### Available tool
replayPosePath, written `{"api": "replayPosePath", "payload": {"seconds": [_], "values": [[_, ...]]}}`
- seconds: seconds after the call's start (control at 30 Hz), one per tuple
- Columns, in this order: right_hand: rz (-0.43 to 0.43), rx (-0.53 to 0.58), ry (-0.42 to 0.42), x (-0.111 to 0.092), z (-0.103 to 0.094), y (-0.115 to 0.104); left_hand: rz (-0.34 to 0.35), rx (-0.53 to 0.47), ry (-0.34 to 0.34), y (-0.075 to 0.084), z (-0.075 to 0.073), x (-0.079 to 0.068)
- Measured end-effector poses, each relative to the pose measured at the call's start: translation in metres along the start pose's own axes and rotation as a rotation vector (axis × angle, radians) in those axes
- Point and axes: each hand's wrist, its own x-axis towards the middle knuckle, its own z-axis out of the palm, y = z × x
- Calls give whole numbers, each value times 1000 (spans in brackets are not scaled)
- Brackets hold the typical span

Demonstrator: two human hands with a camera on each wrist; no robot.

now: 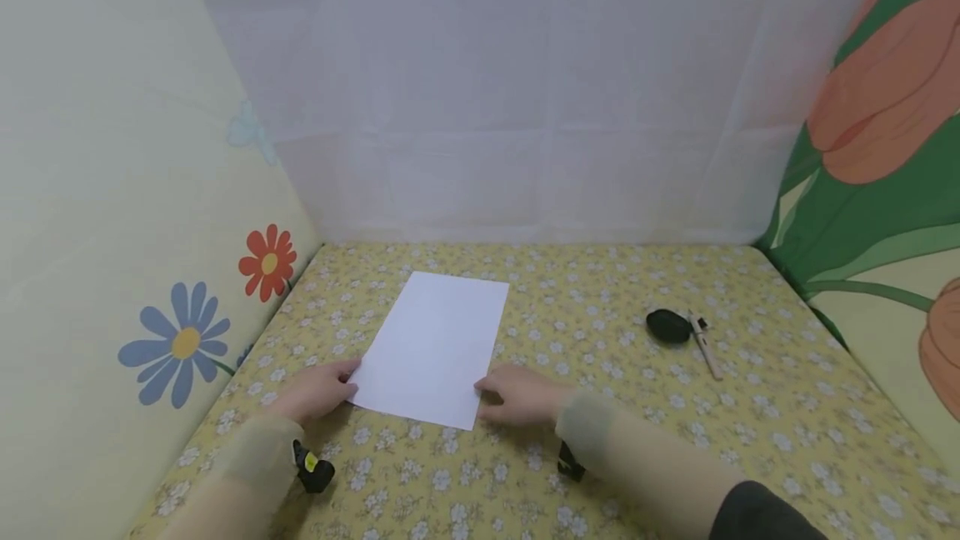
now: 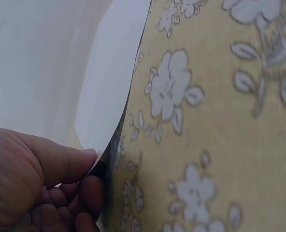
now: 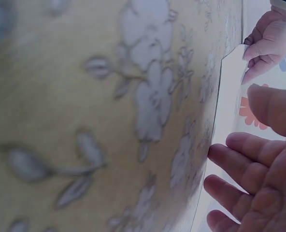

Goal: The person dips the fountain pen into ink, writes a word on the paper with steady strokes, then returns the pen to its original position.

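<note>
A blank white sheet of paper lies on the flowered cloth, left of the middle. My left hand holds its near left corner. In the left wrist view the thumb lies on top of the paper and the curled fingers are under it, with that edge bowed up off the cloth. My right hand is at the sheet's right edge by the near right corner. The right wrist view shows its fingers loosely extended along the paper's edge, the thumb held apart from them.
On the right of the table, a black oval object lies beside a slim pale pen-like tool with a dark part near its top. A white sheet hangs behind the table, and flower-printed panels stand at both sides.
</note>
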Motion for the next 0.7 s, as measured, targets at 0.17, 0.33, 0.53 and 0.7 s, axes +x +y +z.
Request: {"api": "replayPosePath", "payload": {"seconds": [0.17,0.33,0.53,0.7], "values": [[6,-5,2,-10,-2,4,7,-33,-15,9,4,8],[0,-24,-1,-19,-4,4,17,-71,-31,15,7,13],[-10,-59,-11,-28,-4,6,25,-66,-35,19,10,17],[-25,-76,-19,-38,-3,10,52,-87,-52,21,13,20]]}}
